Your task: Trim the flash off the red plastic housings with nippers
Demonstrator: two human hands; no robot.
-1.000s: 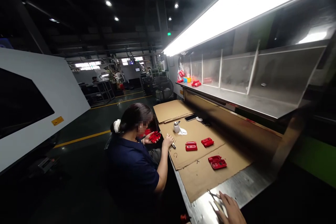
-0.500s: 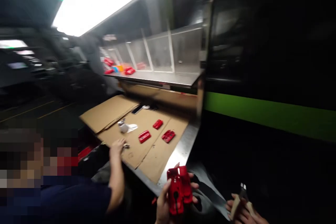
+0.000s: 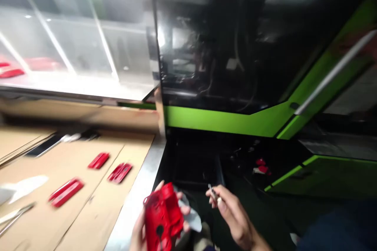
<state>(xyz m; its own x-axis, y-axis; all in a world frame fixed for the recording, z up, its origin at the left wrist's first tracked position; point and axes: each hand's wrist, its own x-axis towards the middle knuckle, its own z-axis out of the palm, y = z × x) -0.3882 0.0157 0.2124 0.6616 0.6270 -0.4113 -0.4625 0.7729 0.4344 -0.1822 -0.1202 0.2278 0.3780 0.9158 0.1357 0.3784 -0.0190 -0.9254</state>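
My left hand (image 3: 139,229) grips a glossy red moulded plastic part (image 3: 160,219) at the bottom centre, its fingers wrapped round both sides. The part has a raised block along one side and a dark round hole low on its face. To the right of it, my right hand (image 3: 235,215) is closed on a pair of pliers (image 3: 214,195). Only their small metal tip and a bit of the handle show; the rest is hidden in the fingers. The pliers are apart from the red part. On the bench lie a few red plastic pieces (image 3: 66,192), away from both hands.
Brown cardboard (image 3: 91,211) covers the bench, with a metal edge (image 3: 138,188) on its right. A phone-like dark slab (image 3: 44,145) lies at the back. Above is a lit metal shelf (image 3: 88,86) with dividers. A green and black machine (image 3: 218,121) stands ahead.
My view has swung right, so the co-worker on the left is out of sight and more of the machine shows. My right hand has come closer to the red part, its pliers now mostly covered.
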